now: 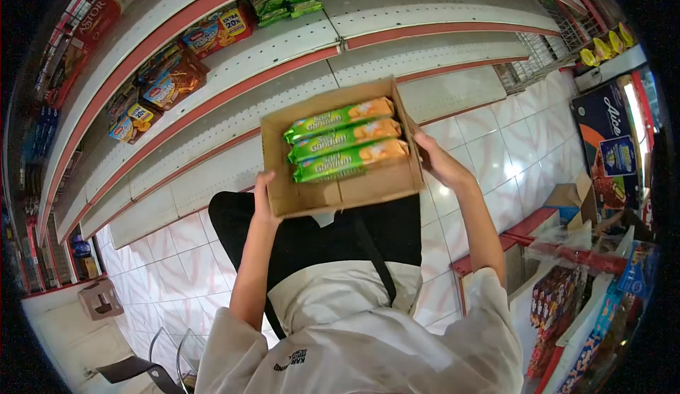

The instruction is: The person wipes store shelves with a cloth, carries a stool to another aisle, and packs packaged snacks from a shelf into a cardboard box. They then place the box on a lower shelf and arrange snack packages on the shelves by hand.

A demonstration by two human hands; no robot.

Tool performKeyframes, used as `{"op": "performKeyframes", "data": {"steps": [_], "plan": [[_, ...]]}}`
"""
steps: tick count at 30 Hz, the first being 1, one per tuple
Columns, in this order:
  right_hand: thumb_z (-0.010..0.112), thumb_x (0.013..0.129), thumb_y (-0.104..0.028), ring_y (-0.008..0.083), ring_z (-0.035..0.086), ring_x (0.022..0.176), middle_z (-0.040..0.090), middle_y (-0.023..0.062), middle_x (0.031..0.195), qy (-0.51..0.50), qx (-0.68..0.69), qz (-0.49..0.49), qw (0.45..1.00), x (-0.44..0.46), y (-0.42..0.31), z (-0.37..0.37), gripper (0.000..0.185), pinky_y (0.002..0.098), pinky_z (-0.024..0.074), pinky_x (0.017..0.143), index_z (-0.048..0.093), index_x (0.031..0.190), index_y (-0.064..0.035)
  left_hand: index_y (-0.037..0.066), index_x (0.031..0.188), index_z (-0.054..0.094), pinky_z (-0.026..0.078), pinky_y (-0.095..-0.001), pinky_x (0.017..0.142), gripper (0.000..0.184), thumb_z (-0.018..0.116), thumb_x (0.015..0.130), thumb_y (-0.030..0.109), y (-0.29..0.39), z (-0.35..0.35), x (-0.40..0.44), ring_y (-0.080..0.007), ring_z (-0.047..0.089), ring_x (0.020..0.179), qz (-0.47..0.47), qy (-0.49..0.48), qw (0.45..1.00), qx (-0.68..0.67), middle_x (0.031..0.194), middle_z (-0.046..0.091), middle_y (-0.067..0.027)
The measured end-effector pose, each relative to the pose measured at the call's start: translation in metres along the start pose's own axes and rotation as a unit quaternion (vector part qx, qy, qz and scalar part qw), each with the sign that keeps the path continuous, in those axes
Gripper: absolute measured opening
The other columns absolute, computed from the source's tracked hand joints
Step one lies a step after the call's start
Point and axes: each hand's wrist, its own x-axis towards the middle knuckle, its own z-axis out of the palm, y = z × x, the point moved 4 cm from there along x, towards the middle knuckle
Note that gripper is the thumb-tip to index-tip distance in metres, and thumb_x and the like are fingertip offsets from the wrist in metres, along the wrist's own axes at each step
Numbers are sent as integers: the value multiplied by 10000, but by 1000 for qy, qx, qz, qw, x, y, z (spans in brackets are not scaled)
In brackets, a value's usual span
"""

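Between my two hands is an open cardboard box [304,199], held above my lap. Three green and orange biscuit packs [347,140] labelled Sari Gandum lie side by side in it, towards its far side. My left hand [263,192] grips the box's near left corner, thumb up along the wall. At the right wall, my right hand [435,157] is closed on the box, its fingers partly hidden behind the cardboard.
Perforated white shelves [276,54] with red edges curve ahead, carrying snack packs [173,79] on the left and green packs [283,1] higher up. A snack rack [559,302] stands at lower right, near an open carton [570,196]. A chair [142,373] is at lower left.
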Motion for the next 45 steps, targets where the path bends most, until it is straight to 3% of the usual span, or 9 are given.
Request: {"op": "performKeyframes", "data": {"steps": [6,8,9,16,20,24,26,35,45], "plan": [[464,886,-486,203,456,1179,426,83,1353,52,132,25,990,115,-2,13,618,348,369,967,390,1365,-103,88,1123,522,475,-406,833,439,591,786,359,38,-7,76,-246,540,993,47,21,999,15,1053,554,-71],[533,863,-328,231,543,1031,499,122,1243,252,-180,-133,941,145,2,-6,418,356,424,891,537,1195,-74,99,1124,521,468,-402,843,432,596,788,360,50,-11,98,-241,534,997,71,-7,997,24,1052,548,-59],[573,806,-139,245,570,889,543,122,1079,326,-216,-329,860,121,-29,13,240,351,460,810,579,1018,-25,111,1126,519,460,-398,853,426,600,790,361,56,-13,106,-237,529,1001,88,-34,995,33,1051,543,-47],[599,765,-59,277,570,870,510,131,973,349,-272,-497,746,97,-151,99,272,351,485,736,559,1034,-41,98,1078,541,442,-363,824,397,629,786,352,88,-3,139,-201,535,927,186,-4,982,13,1021,563,-36],[607,782,-200,370,593,872,525,200,1022,364,-360,-455,728,151,-200,129,464,425,503,725,471,1207,-75,27,1010,610,448,-282,757,283,627,809,226,90,-15,156,-150,547,829,287,130,946,72,940,598,-42],[606,788,-299,445,610,802,583,273,983,364,-445,-309,758,202,-221,144,615,505,513,666,363,1299,-59,8,955,625,431,-254,703,220,624,816,179,88,-23,177,-127,538,791,310,139,940,29,848,604,-29],[629,778,-310,450,617,765,613,271,915,417,-431,-353,718,220,-218,148,650,517,517,640,350,1297,-34,4,949,629,421,-251,702,223,638,808,176,91,-22,178,-117,532,783,334,146,931,16,831,609,-28],[709,719,-263,466,584,875,518,272,1159,443,-432,-369,694,214,-210,148,700,512,515,709,371,1316,-124,-12,1125,545,396,-283,846,354,577,855,215,102,-26,150,-163,509,980,287,124,945,92,1069,570,-69],[649,711,-35,449,578,894,557,258,1117,399,-424,-400,708,222,-204,138,566,478,498,756,469,1239,-134,106,1055,557,367,-303,825,211,498,893,227,51,-48,54,-131,480,952,288,131,923,218,983,534,3]]}}
